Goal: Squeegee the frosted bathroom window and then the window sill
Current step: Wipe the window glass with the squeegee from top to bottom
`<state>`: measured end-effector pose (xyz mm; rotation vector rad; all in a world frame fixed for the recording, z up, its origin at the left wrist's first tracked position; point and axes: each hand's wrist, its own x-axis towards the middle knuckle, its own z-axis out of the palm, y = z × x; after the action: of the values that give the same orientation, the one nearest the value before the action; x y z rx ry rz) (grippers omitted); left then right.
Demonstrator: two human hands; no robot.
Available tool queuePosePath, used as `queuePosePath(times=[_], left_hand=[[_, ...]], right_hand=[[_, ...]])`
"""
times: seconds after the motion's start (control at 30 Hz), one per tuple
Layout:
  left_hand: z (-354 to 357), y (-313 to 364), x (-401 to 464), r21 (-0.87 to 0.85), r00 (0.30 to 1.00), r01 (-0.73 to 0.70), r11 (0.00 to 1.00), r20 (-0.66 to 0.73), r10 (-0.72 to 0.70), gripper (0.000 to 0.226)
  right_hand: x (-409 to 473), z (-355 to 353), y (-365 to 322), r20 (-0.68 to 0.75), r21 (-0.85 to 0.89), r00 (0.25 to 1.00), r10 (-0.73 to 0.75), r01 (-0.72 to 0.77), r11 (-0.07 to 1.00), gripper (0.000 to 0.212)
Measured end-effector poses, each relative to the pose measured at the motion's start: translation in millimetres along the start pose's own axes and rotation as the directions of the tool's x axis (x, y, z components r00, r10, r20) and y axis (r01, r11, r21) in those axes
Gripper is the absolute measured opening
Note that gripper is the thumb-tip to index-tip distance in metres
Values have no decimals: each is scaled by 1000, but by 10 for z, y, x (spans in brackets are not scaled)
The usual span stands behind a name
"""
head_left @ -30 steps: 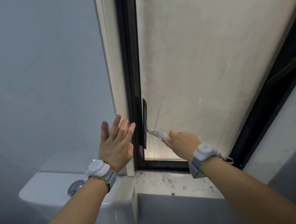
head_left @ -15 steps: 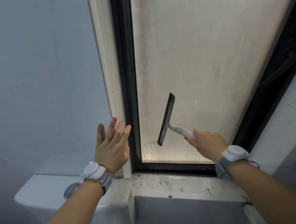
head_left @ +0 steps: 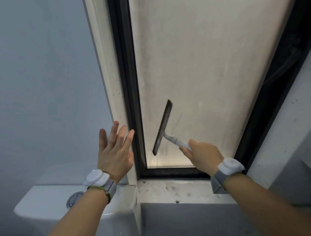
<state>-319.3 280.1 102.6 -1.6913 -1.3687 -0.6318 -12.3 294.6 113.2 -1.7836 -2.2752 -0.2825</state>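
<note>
Frosted window (head_left: 211, 66) glass meets the squeegee (head_left: 163, 128) near its lower left corner; right hand (head_left: 202, 156) grips the handle, left hand (head_left: 113, 153) spread flat beside the frame.

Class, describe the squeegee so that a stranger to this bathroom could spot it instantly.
Find the tall frosted window in its black frame. Low on the glass, the right hand holds a squeegee by its white handle. Its long dark blade, tilted nearly upright, is the only tool there.
</note>
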Motion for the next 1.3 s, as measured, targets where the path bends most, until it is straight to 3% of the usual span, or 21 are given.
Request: queuePosePath(times=[0.27, 0.47, 0.67, 0.83, 1.03, 1.3], left_hand=[[-124, 104, 35, -28, 999, 38, 999, 37, -36, 57], [-302, 558, 53, -127, 989, -14, 992, 144, 33, 43], [-296, 664, 45, -289, 980, -35, 957, 178, 89, 48], [-255, 683, 189, -322, 930, 205, 924, 360, -81, 64], [-234, 690, 406, -259, 848, 356, 898, 494, -193, 77], [-209, 711, 397, -224, 820, 368, 902, 535, -202, 80]], right_hand=[[304, -2, -160, -28, 30, 999, 25, -24, 999, 48], [224, 12, 227, -14, -7, 999, 38, -38, 999, 49], [49, -3, 749, -10, 15, 998, 69, -68, 998, 48], [-120, -7, 1147, -2, 33, 990, 139, -139, 990, 49], [-253, 4, 1347, 20, 55, 982, 186, -187, 981, 48], [-194, 4, 992, -6, 147, 990, 141, -138, 979, 49]])
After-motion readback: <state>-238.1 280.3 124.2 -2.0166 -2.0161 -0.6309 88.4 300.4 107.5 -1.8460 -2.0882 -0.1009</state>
